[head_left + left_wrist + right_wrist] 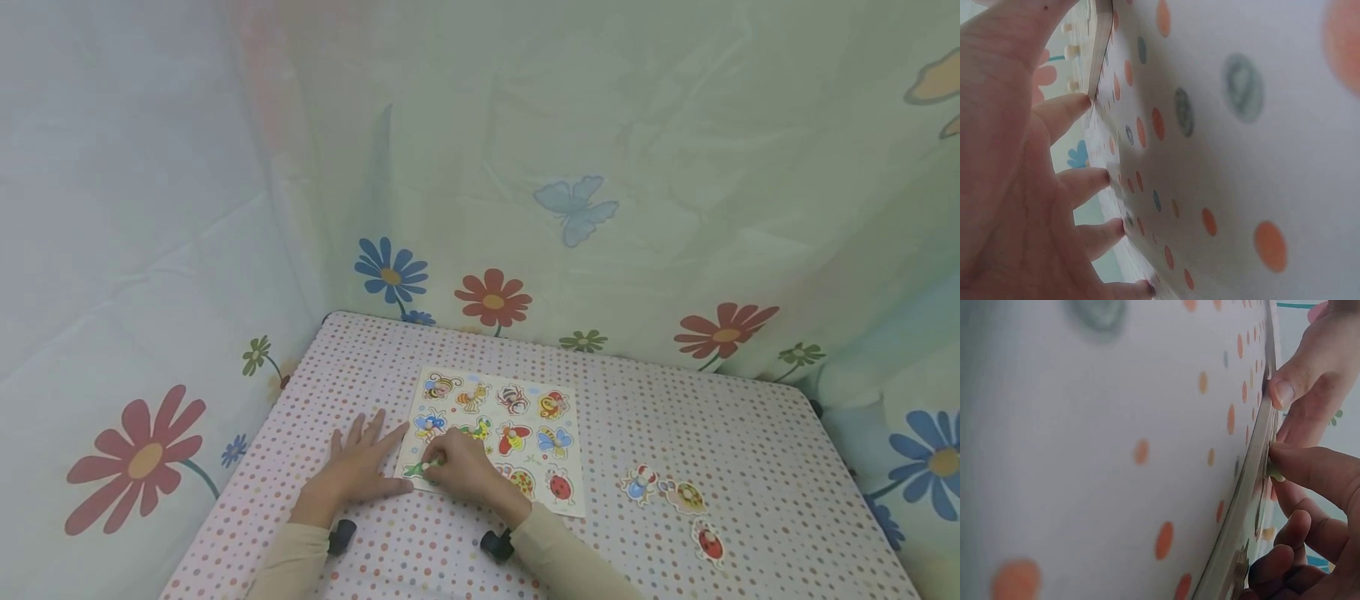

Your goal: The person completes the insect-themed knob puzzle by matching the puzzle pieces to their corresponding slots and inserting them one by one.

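At the near left corner of the puzzle board, which lies toward the far left of the dotted tablecloth, the right hand pinches the peg of a green puzzle piece between curled thumb and forefinger. The hand covers most of the piece, so its picture is unclear. The left hand lies flat with fingers spread, just beside the board's left edge, forefinger touching it. Three loose pieces lie well apart toward the right edge.
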{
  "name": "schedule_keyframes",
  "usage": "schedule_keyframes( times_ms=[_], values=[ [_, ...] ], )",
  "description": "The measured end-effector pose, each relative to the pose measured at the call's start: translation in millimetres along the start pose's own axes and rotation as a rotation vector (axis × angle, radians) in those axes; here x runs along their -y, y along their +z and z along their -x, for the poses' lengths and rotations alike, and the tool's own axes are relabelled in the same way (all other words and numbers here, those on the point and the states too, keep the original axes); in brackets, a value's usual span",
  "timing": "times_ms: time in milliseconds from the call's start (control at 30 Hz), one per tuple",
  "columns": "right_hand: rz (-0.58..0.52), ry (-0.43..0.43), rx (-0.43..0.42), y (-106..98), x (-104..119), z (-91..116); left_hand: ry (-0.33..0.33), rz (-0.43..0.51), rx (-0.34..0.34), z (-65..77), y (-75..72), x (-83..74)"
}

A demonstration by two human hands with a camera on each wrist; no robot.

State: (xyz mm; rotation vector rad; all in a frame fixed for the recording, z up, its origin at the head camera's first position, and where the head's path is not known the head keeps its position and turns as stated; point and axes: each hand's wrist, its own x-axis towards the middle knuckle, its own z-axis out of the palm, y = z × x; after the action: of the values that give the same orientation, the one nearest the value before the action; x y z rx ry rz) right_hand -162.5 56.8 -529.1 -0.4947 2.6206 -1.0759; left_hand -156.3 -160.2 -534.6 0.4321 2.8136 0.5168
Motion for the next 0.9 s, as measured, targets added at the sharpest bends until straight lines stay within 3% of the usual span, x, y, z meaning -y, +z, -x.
schedule_keyframes(
  times_ms=[467, 900],
  values=[
    [0.016, -0.059, -0.034, -2, -1, 4, 0.010, -0.006, -0.015, -0.8, 1.1, 0.2],
    [-0.002, -0.130, -0.157, -33, -12, 29, -0.024, -0.009, 0.003, -1.0, 3.0, 0.4]
  ],
)
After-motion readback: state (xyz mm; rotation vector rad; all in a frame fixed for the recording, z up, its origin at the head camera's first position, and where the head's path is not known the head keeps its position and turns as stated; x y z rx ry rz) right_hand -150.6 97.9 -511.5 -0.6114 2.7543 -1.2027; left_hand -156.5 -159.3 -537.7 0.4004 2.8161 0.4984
